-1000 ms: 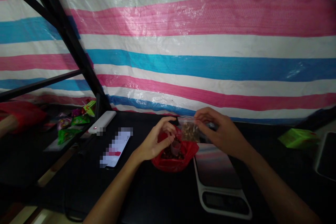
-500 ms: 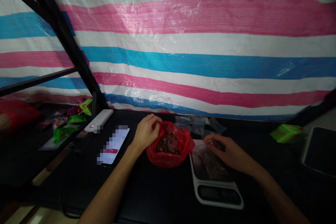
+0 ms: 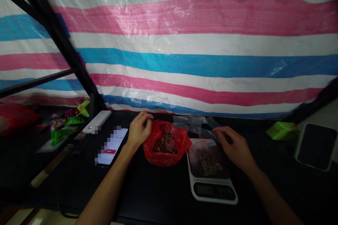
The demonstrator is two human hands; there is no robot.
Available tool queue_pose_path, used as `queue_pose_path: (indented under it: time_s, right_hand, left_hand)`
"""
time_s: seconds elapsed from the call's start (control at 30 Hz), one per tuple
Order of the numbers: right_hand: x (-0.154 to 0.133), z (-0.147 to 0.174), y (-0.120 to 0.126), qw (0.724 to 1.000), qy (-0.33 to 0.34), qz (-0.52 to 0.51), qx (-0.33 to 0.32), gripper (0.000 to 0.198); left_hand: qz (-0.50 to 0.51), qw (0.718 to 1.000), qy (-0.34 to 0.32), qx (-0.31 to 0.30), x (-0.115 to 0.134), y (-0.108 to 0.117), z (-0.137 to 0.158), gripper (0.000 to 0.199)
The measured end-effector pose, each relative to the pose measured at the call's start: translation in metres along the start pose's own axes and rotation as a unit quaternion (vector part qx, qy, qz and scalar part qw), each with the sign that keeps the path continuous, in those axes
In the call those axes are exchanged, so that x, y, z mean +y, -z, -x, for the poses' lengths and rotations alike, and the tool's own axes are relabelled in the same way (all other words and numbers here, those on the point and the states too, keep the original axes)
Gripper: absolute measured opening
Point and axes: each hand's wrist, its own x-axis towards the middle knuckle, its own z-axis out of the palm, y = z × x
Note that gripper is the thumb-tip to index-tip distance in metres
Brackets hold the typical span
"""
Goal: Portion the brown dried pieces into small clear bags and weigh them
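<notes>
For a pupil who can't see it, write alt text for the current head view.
A filled clear bag lies on a scale beside an open red bag holding brown pieces and a cup. The left hand is beside the red bag, the right hand near the scale; a lit phone lies left.

filled clear bag (image 3: pixel 207 160) on white scale (image 3: pixel 213 190)

Place: makeshift work booth, seemingly | striped plastic sheeting (image 3: pixel 185 62) behind | black frame (image 3: pixel 56 38) | dark tabletop (image 3: pixel 153 190) | scale (image 3: pixel 215 190)
</notes>
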Motion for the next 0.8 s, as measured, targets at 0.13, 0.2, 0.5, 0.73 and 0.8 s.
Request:
queue_pose_path:
  time_s: [0.13, 0.2, 0.5, 0.73, 0.8]
  right_hand:
    - [-0.004, 0.004, -0.01, 0.999, 0.023, 0.005, -0.024, 0.025]
    - [-0.004, 0.004, -0.012, 0.999, 0.03, 0.008, -0.028, 0.025]
    - [-0.026, 0.03, 0.041, 0.973, -0.128, 0.057, 0.183, 0.029]
    - [-0.062, 0.07, -0.021, 0.986, -0.065, 0.138, -0.061, 0.059]
    - [-0.065, 0.072, -0.038, 0.982, -0.06, 0.163, -0.077, 0.062]
  left_hand:
    - [-0.003, 1.0, -0.001, 0.002, -0.005, 0.003, -0.001, 0.023]
    - [0.001, 1.0, -0.016, -0.013, -0.006, 0.004, -0.001, 0.022]
    - [0.029, 0.991, -0.057, -0.118, 0.001, 0.015, -0.001, 0.015]
    - [0.097, 0.961, -0.025, -0.256, -0.002, 0.008, 0.006, 0.068]
    - [0.122, 0.962, -0.012, -0.245, -0.007, 0.005, 0.006, 0.068]
